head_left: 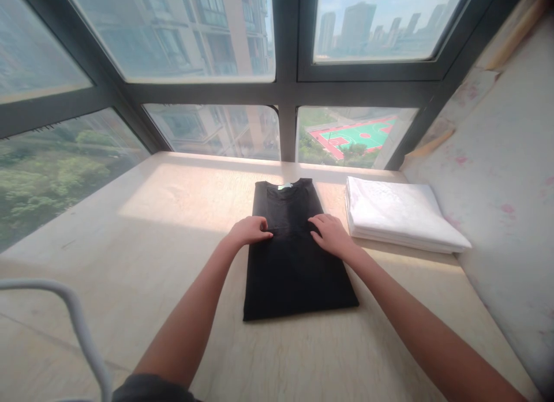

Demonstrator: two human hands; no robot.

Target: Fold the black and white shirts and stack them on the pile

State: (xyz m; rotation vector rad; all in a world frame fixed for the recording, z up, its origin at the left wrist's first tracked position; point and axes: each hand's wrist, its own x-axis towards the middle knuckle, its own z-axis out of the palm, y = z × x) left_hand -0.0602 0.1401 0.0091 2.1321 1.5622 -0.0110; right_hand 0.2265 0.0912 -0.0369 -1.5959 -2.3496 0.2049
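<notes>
Black shirt (298,281) in the pinch of left hand (251,230) and right hand (330,233), its white neck label (284,186) illegible

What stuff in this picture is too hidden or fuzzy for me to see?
All in the head view:
- Black shirt: its back and any sleeves are hidden by its folded front.
- Neck label: any writing is too small and blurred.
- Left hand: some fingers are hidden by the hand itself.
- Whitish curved tube: cut off by the picture's edges.

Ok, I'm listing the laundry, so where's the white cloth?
The folded white cloth lies at the head view's right, between the black shirt and the wall.
</notes>
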